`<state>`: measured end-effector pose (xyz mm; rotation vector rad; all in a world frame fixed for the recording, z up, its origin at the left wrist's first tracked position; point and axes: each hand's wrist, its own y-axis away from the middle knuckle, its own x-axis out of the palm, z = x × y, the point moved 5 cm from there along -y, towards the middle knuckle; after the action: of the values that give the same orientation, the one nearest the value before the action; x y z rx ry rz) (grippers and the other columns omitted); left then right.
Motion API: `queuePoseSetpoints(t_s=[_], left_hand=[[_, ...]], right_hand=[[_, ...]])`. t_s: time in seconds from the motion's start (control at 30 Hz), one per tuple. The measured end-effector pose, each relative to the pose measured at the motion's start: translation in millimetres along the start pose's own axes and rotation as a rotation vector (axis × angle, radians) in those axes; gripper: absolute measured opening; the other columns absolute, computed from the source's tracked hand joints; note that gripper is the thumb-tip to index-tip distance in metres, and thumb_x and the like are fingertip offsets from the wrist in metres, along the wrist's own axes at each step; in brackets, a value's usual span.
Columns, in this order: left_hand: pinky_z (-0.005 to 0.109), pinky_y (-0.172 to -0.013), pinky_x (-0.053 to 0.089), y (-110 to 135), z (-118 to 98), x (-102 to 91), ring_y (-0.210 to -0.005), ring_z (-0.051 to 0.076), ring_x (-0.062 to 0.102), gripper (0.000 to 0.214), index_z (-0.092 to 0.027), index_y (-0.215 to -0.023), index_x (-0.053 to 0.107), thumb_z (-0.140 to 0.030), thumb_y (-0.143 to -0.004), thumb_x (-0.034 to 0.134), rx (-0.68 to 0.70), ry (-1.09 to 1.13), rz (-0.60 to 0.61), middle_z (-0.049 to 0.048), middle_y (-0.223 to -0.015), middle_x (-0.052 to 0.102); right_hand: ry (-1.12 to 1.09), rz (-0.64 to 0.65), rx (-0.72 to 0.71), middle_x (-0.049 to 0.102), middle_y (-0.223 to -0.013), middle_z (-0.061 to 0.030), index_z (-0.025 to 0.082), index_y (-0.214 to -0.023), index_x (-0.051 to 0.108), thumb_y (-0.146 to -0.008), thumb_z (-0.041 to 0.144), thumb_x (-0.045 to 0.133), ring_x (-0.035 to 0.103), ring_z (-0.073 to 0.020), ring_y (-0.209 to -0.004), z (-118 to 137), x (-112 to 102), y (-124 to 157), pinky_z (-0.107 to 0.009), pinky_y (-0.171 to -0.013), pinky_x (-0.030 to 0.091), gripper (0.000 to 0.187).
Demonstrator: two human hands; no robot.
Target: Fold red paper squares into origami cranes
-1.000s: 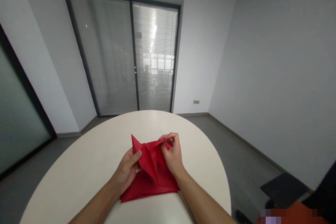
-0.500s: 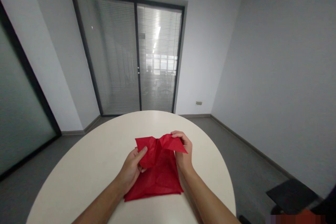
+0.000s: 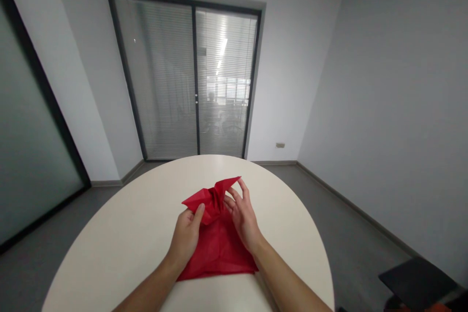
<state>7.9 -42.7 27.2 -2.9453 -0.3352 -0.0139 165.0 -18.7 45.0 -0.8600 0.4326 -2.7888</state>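
A red bag (image 3: pixel 221 248) of thin, creased, cloth-like material stands on the table in front of me. Its upper part is bunched into a narrow neck, and the top edge (image 3: pixel 197 198) flares out in two pointed flaps. My left hand (image 3: pixel 188 234) grips the bag's left side below the flap, thumb in front and the other fingers mostly hidden behind. At the right of the neck is my right hand (image 3: pixel 243 212), its bent fingers on the gathered material and one finger raised by the right flap's tip. Whatever may be inside the bag is hidden.
The round cream table (image 3: pixel 120 239) reaches from me toward a glazed partition with blinds (image 3: pixel 164 83). A dark flat seat-like object (image 3: pixel 417 282) stands low at the right, beyond the table's edge. Grey walls surround the room.
My right hand has shifted from the top right corner in toward the neck. The bag's top is bunched tighter, with its right flap now pointing upward. The left hand keeps its hold.
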Motion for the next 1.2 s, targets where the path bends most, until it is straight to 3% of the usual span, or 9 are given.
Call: queuePoseSetpoints(t_s=[0.13,0.23,0.33,0.47,0.63,0.73,0.9,1.03,1.2], left_hand=[[0.024,-0.046,0.030,3,-9,2.1,-0.045,0.012,0.040,0.048,-0.019,-0.052,0.052,-0.058,-0.076,0.067,0.075,-0.042,0.025,-0.0028,-0.047,0.050],[0.024,-0.047,0.033,9,-20,7.1,-0.044,0.013,0.040,0.044,-0.020,-0.048,0.051,-0.049,-0.077,0.068,0.090,-0.005,0.076,-0.0030,-0.045,0.049],[0.024,-0.045,0.035,13,-24,10.3,-0.045,0.014,0.044,0.042,-0.020,-0.049,0.054,-0.047,-0.077,0.068,0.061,0.056,0.111,-0.0020,-0.046,0.052],[0.024,-0.047,0.039,12,-19,8.5,-0.048,0.014,0.049,0.038,-0.018,-0.051,0.058,-0.045,-0.075,0.071,0.040,0.128,0.095,-0.0011,-0.048,0.056],[0.026,-0.066,0.050,10,-8,7.8,-0.069,0.018,0.064,0.015,-0.017,-0.081,0.070,-0.031,-0.075,0.075,0.022,0.426,0.080,0.0023,-0.076,0.072],[0.033,-0.084,0.052,12,-13,13.4,-0.095,0.025,0.067,0.024,-0.018,-0.098,0.070,-0.027,-0.076,0.072,-0.029,0.688,0.185,0.0069,-0.101,0.074],[0.051,-0.107,0.039,16,-27,26.1,-0.128,0.035,0.052,0.049,-0.011,-0.114,0.068,-0.049,-0.093,0.044,-0.280,1.021,0.514,0.0170,-0.125,0.067],[0.051,-0.104,0.043,10,-21,21.7,-0.122,0.034,0.058,0.046,-0.011,-0.111,0.068,-0.048,-0.094,0.046,-0.441,1.043,0.516,0.0168,-0.118,0.070],[0.038,-0.087,0.056,10,-13,17.8,-0.094,0.027,0.072,0.029,-0.015,-0.098,0.069,-0.041,-0.085,0.065,-0.526,0.875,0.471,0.0097,-0.095,0.076]], right_hand=[[0.146,-0.021,0.004,0.064,-0.123,-0.0047,0.032,-0.146,0.031,-0.074,0.036,0.080,0.062,-0.0206,-0.107,-4,0,4,-0.037,-0.100,0.045,0.087],[0.166,-0.111,0.062,0.069,-0.115,-0.0026,0.029,-0.140,0.044,-0.076,0.036,0.077,0.063,-0.0213,-0.107,-6,-7,2,-0.037,-0.100,0.045,0.073],[-0.004,-0.124,0.093,0.071,-0.113,-0.0041,0.024,-0.127,0.056,-0.080,0.038,0.072,0.065,-0.0230,-0.105,-6,-6,-1,-0.038,-0.094,0.050,0.051],[-0.179,-0.102,0.056,0.072,-0.109,-0.0051,0.023,-0.126,0.056,-0.079,0.037,0.072,0.067,-0.0256,-0.101,2,-1,-4,-0.039,-0.088,0.053,0.051],[-0.223,-0.103,0.015,0.071,-0.114,-0.0035,0.028,-0.139,0.046,-0.083,0.038,0.067,0.066,-0.0252,-0.104,4,-4,-3,-0.040,-0.089,0.053,0.061],[-0.184,-0.133,0.011,0.070,-0.117,-0.0025,0.030,-0.145,0.040,-0.084,0.038,0.065,0.067,-0.0239,-0.102,1,-11,-4,-0.039,-0.088,0.053,0.066],[-0.075,-0.135,0.042,0.070,-0.116,-0.0036,0.029,-0.149,0.031,-0.081,0.035,0.069,0.066,-0.0234,-0.101,1,-15,-4,-0.040,-0.093,0.051,0.078],[0.025,0.009,0.044,0.067,-0.121,-0.0054,0.026,-0.148,0.035,-0.075,0.031,0.075,0.062,-0.0251,-0.111,12,-7,0,-0.042,-0.101,0.046,0.083],[0.063,0.161,0.074,0.068,-0.116,-0.0033,0.029,-0.150,0.030,-0.071,0.028,0.077,0.063,-0.0255,-0.105,23,-3,4,-0.042,-0.098,0.046,0.092]])
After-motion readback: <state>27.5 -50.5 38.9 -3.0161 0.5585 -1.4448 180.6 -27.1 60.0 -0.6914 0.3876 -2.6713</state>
